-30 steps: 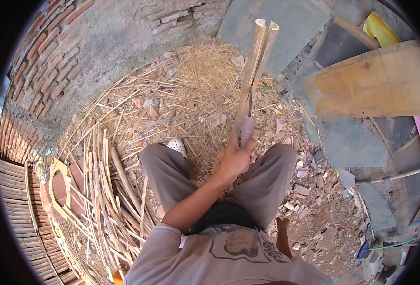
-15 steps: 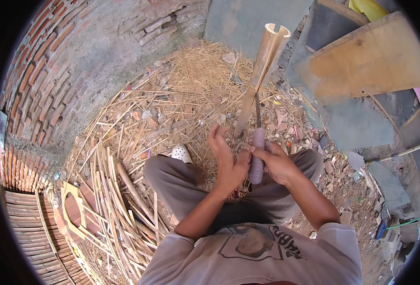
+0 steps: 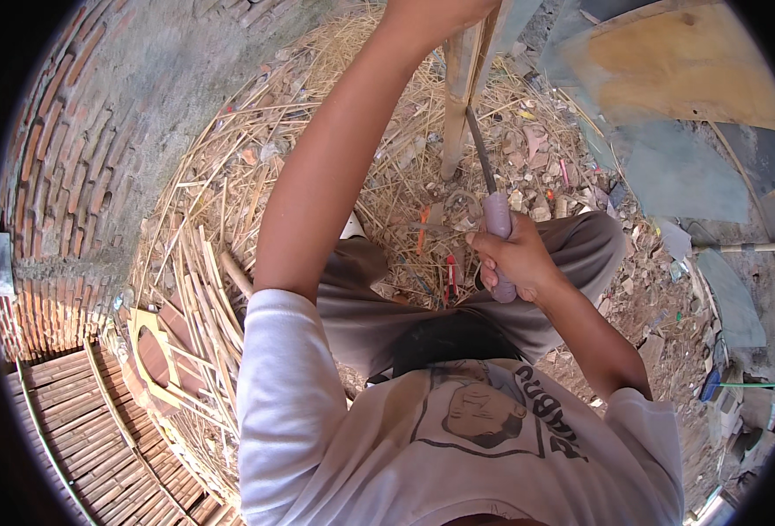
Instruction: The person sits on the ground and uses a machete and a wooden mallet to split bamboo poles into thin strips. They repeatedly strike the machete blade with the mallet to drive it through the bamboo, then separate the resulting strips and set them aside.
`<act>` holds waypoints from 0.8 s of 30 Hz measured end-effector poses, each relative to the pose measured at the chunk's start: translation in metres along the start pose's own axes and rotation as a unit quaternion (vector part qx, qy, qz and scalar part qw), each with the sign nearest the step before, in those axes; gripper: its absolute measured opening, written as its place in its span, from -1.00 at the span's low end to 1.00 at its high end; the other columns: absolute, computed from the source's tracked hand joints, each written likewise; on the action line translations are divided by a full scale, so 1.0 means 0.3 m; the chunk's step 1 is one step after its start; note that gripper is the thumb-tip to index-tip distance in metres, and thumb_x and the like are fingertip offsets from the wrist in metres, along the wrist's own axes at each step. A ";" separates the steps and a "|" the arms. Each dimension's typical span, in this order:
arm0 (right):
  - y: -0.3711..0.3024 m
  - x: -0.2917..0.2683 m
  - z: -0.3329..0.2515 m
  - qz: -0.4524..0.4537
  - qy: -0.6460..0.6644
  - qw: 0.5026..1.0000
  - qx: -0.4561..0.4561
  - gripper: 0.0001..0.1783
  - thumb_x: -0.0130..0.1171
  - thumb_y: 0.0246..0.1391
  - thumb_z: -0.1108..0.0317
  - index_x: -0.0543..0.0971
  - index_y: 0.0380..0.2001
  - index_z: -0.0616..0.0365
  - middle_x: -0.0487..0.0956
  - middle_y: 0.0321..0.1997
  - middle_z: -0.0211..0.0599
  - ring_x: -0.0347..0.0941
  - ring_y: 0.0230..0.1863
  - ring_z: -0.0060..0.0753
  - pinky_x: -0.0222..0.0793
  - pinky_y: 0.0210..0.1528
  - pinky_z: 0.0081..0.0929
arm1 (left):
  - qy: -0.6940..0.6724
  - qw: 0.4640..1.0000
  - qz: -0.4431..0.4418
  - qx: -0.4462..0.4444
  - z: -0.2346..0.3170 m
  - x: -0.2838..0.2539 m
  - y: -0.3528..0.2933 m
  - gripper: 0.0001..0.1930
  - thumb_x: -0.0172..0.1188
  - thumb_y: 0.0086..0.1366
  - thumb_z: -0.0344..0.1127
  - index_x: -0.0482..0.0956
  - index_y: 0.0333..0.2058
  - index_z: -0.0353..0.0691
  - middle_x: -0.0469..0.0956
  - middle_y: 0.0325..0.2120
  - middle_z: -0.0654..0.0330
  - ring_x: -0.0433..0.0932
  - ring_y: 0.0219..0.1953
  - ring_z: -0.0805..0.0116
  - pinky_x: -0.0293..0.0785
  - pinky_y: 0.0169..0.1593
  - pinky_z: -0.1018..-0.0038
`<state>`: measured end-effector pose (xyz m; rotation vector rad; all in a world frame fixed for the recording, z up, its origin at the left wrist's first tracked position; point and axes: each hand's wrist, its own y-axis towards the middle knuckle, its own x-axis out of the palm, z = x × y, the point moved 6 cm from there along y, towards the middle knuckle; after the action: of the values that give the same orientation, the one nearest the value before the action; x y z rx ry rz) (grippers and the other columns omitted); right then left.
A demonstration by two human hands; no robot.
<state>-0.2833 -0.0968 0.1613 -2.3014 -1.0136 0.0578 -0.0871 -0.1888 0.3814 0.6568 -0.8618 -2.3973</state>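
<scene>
A long-bladed knife (image 3: 480, 151) with a thick purple-grey handle slants up to the bamboo pole (image 3: 456, 114), its blade set against or into the pole's split. My right hand (image 3: 523, 254) is wrapped round that handle in front of my knees. My left arm reaches far forward, and my left hand (image 3: 449, 16) closes on the upper part of the pole; the top edge of the view cuts off most of its fingers. The pole stands nearly upright, its lower end on the littered ground.
Straw and rubble (image 3: 405, 158) cover the ground around my crossed legs. Split bamboo strips (image 3: 208, 324) lie on the left beside a yellow frame (image 3: 146, 351). A brick wall (image 3: 63, 167) rises at left. Flat boards (image 3: 676, 66) lean at the far right. A red-handled tool (image 3: 451, 276) lies between my legs.
My left hand has gone from beside the handle up to the upper pole. My right hand has shifted from pinching the handle to gripping it. The view has shifted, leaving the pole's top out of frame.
</scene>
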 end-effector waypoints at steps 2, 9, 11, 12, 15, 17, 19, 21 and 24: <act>0.026 0.008 0.032 -0.030 0.053 0.998 0.006 -0.76 0.21 0.07 0.53 0.31 -0.38 0.13 0.29 -0.71 -0.43 0.23 -0.82 -0.53 0.21 -0.76 -0.45 | -0.037 0.999 0.009 0.036 0.000 -0.019 -0.013 -0.71 0.42 0.16 -0.20 0.68 -0.37 -0.37 0.64 -0.55 0.21 0.56 -0.44 0.53 0.53 -0.28 0.51; 0.133 0.164 0.122 -0.244 0.381 0.891 0.036 -0.76 0.15 0.04 0.57 0.31 -0.38 0.03 0.26 -0.74 -0.45 0.23 -0.84 -0.45 0.20 -0.74 -0.33 | -0.094 0.993 0.063 0.012 -0.155 -0.177 0.012 -0.68 0.37 0.23 -0.14 0.69 -0.30 -0.35 0.68 -0.42 0.17 0.63 -0.38 0.45 0.57 -0.28 0.54; 0.190 0.197 0.154 -0.292 0.487 0.823 0.029 -0.78 0.13 0.07 0.56 0.31 -0.36 0.03 0.26 -0.75 -0.46 0.21 -0.85 -0.46 0.20 -0.74 -0.32 | -0.112 0.991 0.079 0.009 -0.215 -0.229 0.032 -0.61 0.32 0.27 -0.07 0.66 -0.23 -0.37 0.68 -0.37 0.13 0.65 -0.36 0.39 0.60 -0.27 0.50; 0.237 0.200 0.187 -0.254 0.456 0.853 0.025 -0.81 0.11 0.08 0.54 0.32 -0.39 0.03 0.26 -0.74 -0.48 0.21 -0.83 -0.48 0.19 -0.72 -0.33 | -0.119 0.989 0.086 0.008 -0.241 -0.247 0.040 -0.57 0.30 0.29 -0.03 0.65 -0.20 -0.38 0.67 -0.35 0.11 0.65 -0.35 0.37 0.61 -0.27 0.48; 0.342 0.132 0.262 -0.108 0.374 0.918 0.077 -0.83 0.12 0.07 0.53 0.34 -0.43 0.06 0.26 -0.72 -0.49 0.22 -0.80 -0.50 0.19 -0.70 -0.33 | -0.133 0.990 0.040 -0.009 -0.266 -0.260 0.020 -0.46 0.18 0.35 0.08 0.60 -0.13 -0.42 0.65 -0.24 0.06 0.66 -0.34 0.31 0.62 -0.25 0.46; 0.409 0.051 0.335 -0.062 0.290 0.952 0.073 -0.88 0.09 0.04 0.57 0.38 -0.42 0.13 0.27 -0.71 -0.47 0.25 -0.77 -0.51 0.19 -0.70 -0.42 | -0.101 0.993 0.063 0.018 -0.259 -0.266 0.004 -0.43 0.13 0.36 0.12 0.59 -0.12 -0.42 0.63 -0.18 0.04 0.66 -0.33 0.29 0.62 -0.23 0.46; 0.463 -0.027 0.397 -0.024 0.171 0.983 0.061 -0.89 0.08 0.03 0.58 0.40 -0.38 0.16 0.30 -0.70 -0.45 0.26 -0.77 -0.51 0.20 -0.71 -0.45 | -0.112 0.990 0.086 0.005 -0.258 -0.279 -0.002 -0.41 0.10 0.37 0.14 0.58 -0.10 -0.41 0.61 -0.13 0.02 0.66 -0.33 0.28 0.62 -0.22 0.45; 0.474 -0.071 0.419 0.006 0.115 0.991 0.066 -0.92 0.09 0.01 0.57 0.41 -0.41 0.20 0.33 -0.70 -0.41 0.28 -0.77 -0.51 0.20 -0.72 -0.47 | -0.163 0.980 0.101 -0.054 -0.279 -0.288 -0.008 -0.42 0.07 0.39 0.14 0.56 -0.07 -0.39 0.59 -0.08 0.00 0.67 -0.33 0.28 0.62 -0.21 0.45; 0.521 -0.116 0.434 0.005 0.043 0.998 0.049 -0.92 0.12 -0.01 0.55 0.42 -0.49 0.23 0.38 -0.70 -0.37 0.31 -0.77 -0.50 0.23 -0.73 -0.45 | -0.109 0.988 0.105 0.025 -0.215 -0.266 -0.041 -0.47 0.08 0.41 0.07 0.52 -0.02 -0.38 0.62 -0.16 0.03 0.64 -0.39 0.33 0.58 -0.27 0.50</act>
<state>-0.2414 -0.1334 -0.0374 -2.1999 -0.9361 0.0127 0.0075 -0.1610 0.3503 0.3065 -1.0294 -2.2890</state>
